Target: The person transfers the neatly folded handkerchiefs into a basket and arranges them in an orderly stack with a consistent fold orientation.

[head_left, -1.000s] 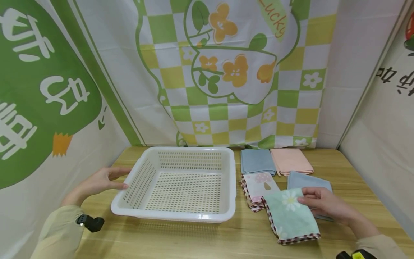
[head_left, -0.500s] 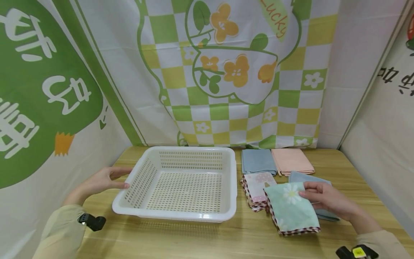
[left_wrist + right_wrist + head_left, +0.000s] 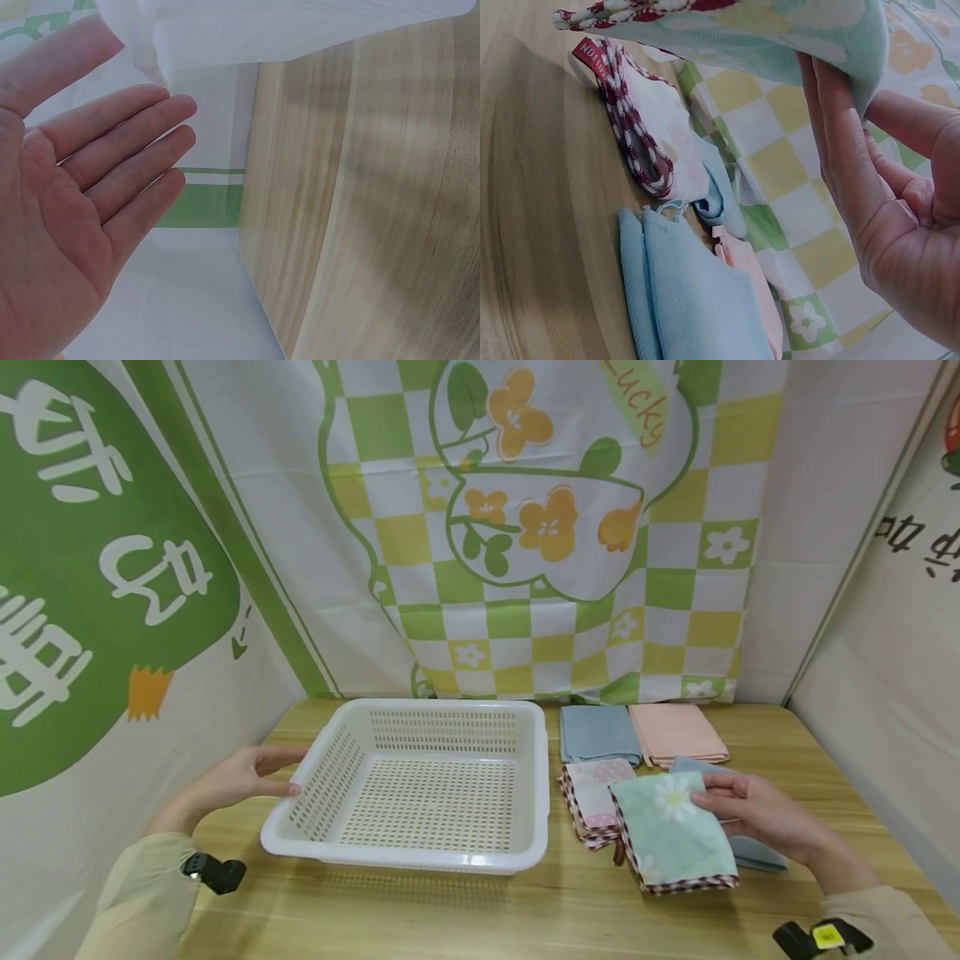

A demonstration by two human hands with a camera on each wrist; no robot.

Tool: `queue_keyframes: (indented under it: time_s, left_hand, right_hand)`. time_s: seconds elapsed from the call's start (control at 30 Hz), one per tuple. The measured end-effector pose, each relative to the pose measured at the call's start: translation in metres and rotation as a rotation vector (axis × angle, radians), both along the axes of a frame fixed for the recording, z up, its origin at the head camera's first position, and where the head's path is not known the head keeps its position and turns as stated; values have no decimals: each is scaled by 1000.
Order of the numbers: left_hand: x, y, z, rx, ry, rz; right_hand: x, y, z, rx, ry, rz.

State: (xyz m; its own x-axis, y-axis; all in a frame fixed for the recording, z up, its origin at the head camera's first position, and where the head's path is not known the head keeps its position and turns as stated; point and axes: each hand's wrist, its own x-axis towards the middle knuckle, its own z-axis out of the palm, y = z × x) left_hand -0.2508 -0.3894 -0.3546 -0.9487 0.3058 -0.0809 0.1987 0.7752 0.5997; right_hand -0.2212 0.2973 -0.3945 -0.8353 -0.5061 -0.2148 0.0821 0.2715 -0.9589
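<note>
My right hand (image 3: 765, 822) pinches the edge of a folded mint-green towel (image 3: 660, 843) with a white daisy and a checked border. In the right wrist view the towel hangs clear of the table, thumb on one side and straight fingers on the other. My left hand (image 3: 236, 783) is at the left rim of a white plastic basket (image 3: 405, 860) with slotted walls. The left wrist view shows its fingers (image 3: 142, 139) straight and its fingertips right at the basket's rim. Nothing lies in the basket.
Behind the mint towel lie a folded white-and-pink towel (image 3: 600, 785) with a checked border, a blue cloth (image 3: 600, 733), a peach cloth (image 3: 678, 733) and a second blue cloth (image 3: 757, 852). Printed curtains (image 3: 570, 643) stand behind the wooden table (image 3: 375, 914) and at its sides.
My right hand has raised the mint towel slightly up and away from me, baring more table below it and a dark red tag beside it. My left hand stays at the basket rim.
</note>
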Motion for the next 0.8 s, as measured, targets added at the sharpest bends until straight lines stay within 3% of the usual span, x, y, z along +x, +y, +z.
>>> queue_keyframes:
  time_s: [0.47, 0.7, 0.8]
  left_hand:
    - [1, -1, 0, 6, -3, -9]
    - [1, -1, 0, 7, 0, -9]
    - [1, 0, 0, 1, 0, -7]
  right_hand:
    - [-3, -5, 6, 11, 41, -40]
    - [-6, -6, 8, -81, 50, 19]
    - [-7, -7, 10, -73, 62, 13]
